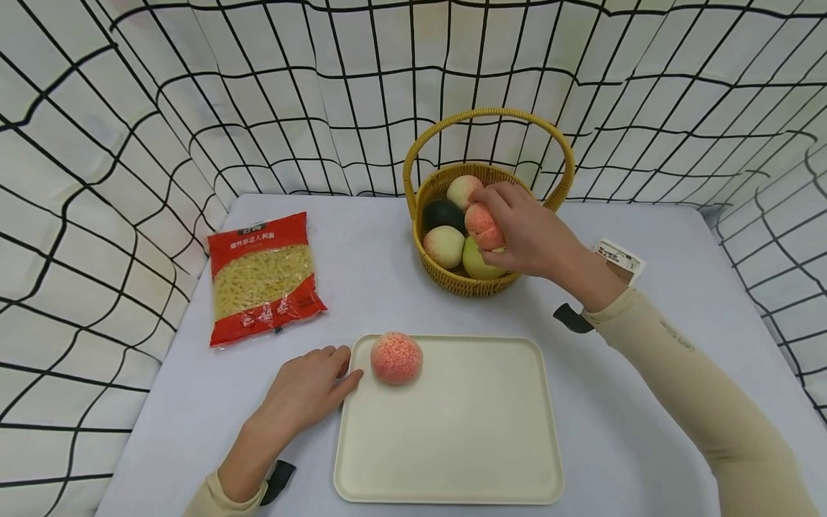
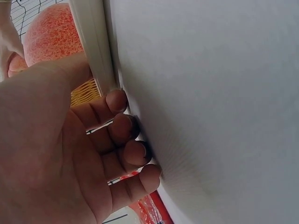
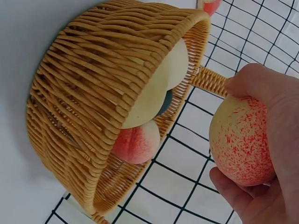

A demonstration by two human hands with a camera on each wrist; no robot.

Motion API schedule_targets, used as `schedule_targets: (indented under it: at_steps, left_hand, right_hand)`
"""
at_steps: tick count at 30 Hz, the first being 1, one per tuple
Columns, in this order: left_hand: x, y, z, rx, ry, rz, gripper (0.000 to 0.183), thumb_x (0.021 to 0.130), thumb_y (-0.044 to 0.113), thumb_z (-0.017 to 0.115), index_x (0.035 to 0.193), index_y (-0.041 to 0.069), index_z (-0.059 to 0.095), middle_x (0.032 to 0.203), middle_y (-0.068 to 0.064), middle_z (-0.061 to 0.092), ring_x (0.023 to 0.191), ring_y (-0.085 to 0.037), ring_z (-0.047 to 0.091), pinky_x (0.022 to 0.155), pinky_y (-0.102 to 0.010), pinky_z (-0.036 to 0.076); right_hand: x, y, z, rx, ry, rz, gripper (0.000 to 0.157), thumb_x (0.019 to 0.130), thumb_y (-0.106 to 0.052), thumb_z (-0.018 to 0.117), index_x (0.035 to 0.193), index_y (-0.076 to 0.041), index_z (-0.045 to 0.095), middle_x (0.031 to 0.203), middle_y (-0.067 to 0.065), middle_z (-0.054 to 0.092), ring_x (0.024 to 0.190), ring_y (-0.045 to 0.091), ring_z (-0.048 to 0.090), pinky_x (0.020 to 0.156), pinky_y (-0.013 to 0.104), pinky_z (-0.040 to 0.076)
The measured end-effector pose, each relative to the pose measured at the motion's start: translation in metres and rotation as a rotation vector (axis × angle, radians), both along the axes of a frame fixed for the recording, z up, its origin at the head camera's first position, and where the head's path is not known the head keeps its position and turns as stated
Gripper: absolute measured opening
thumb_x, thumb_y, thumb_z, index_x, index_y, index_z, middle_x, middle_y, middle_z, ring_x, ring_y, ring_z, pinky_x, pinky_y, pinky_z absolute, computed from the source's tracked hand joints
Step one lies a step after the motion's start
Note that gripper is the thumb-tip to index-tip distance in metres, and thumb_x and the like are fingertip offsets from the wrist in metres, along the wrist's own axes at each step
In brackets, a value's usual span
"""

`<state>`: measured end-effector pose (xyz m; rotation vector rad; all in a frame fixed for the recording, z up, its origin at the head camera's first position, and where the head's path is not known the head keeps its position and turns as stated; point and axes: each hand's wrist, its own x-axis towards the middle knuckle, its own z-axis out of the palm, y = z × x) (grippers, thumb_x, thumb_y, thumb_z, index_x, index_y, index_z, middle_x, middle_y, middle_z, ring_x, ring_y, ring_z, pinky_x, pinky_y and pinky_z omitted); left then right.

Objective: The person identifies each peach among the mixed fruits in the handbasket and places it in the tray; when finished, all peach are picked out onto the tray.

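Note:
In my right hand [image 1: 533, 230] I hold a red-speckled peach [image 1: 483, 224] over the wicker basket [image 1: 461, 287]; the right wrist view shows this peach [image 3: 240, 140] between thumb and fingers, outside the basket's rim. Inside the basket lie a pale peach [image 1: 462, 191], another pale peach [image 1: 444, 246], a dark green fruit [image 1: 444, 215] and a yellow-green fruit [image 1: 477, 263]. My left hand [image 1: 300, 391] grips the left edge of the cream tray [image 1: 452, 424], its thumb over the rim and its fingers outside. A pink peach [image 1: 397, 357] sits in the tray's far left corner.
A red bag of pasta [image 1: 265, 280] lies at the left on the white table [image 1: 368, 251]. Behind my right wrist is a small white card [image 1: 620, 260]. The basket's tall handle [image 1: 489, 113] arches above it. Black netting [image 1: 349, 100] over white panels surrounds the table.

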<state>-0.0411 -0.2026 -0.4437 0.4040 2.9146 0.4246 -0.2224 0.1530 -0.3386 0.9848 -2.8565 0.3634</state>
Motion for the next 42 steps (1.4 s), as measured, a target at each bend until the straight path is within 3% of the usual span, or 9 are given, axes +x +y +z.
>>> schedule_targets:
  at_steps: [11,20,42]
  left_hand:
    - [0.000,0.000,0.000,0.001,-0.006,-0.008,0.027,0.099,0.034,0.073,0.086,0.017,0.056,0.070,0.003,0.048,0.064,-0.012,0.043,0.055,-0.027,0.033]
    - [0.001,-0.001,0.002,0.010,0.001,-0.007,0.026,0.099,0.033,0.073,0.087,0.017,0.057,0.071,0.003,0.049,0.064,-0.012,0.043,0.055,-0.027,0.033]
    - [0.002,-0.001,0.003,0.017,0.018,-0.020,0.025,0.099,0.032,0.073,0.087,0.017,0.057,0.070,0.003,0.049,0.064,-0.012,0.043,0.055,-0.027,0.034]
  right_hand:
    - [0.016,-0.002,0.010,0.013,0.069,0.076,0.074,0.086,-0.026,0.084,0.149,-0.013,0.047,0.151,0.015,0.050,0.145,0.035,0.047,0.108,0.051,0.056]
    - [0.023,-0.013,0.011,0.011,0.119,0.154,0.068,0.088,-0.026,0.079,0.148,-0.014,0.049,0.147,0.011,0.053,0.135,0.031,0.053,0.100,0.047,0.059]
    - [0.049,-0.025,0.007,0.002,0.141,0.270,0.076,0.084,-0.026,0.091,0.147,-0.016,0.050,0.147,0.014,0.055,0.136,0.033,0.057,0.100,0.049,0.060]
